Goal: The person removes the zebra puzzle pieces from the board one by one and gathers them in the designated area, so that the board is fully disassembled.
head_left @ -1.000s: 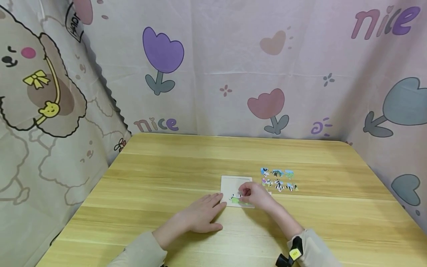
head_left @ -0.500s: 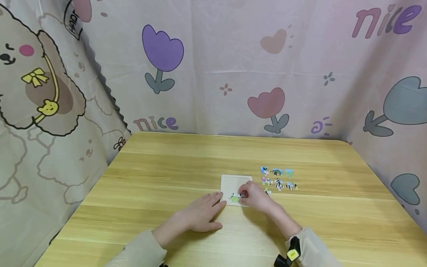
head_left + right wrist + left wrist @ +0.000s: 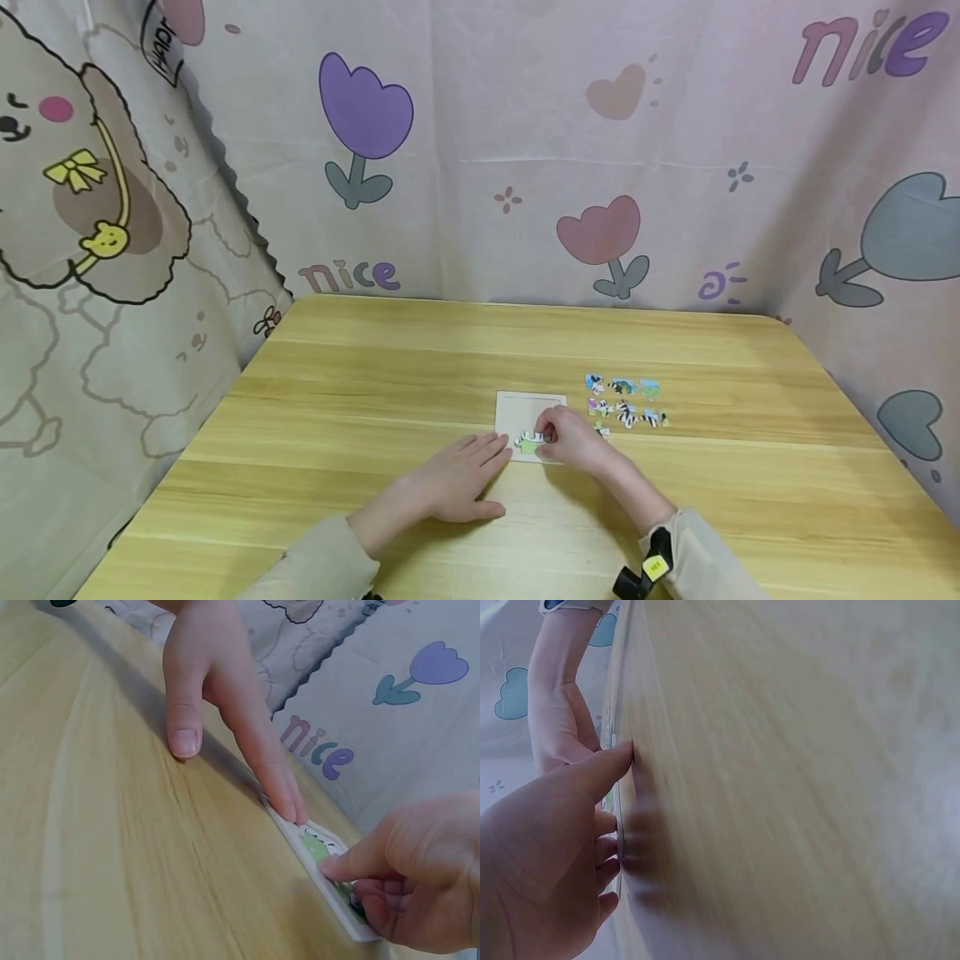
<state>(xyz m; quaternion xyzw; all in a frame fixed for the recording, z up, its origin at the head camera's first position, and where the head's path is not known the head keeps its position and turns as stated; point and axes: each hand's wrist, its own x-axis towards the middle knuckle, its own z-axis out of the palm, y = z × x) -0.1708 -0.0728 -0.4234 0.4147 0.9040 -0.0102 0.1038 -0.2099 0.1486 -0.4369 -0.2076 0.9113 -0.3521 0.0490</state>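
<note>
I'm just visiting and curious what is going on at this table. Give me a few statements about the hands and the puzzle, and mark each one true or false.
1. The left hand lies flat on the wooden table, fingertips at the edge of the puzzle tray. True.
2. The right hand holds a pencil. False: its fingers are on a green puzzle piece in the tray.
3. The loose puzzle pieces lie left of the tray. False: they lie to its right.
4. The tray is full of pieces. False: most of it is bare.
5. A cloth with tulips hangs behind the table. True.
</note>
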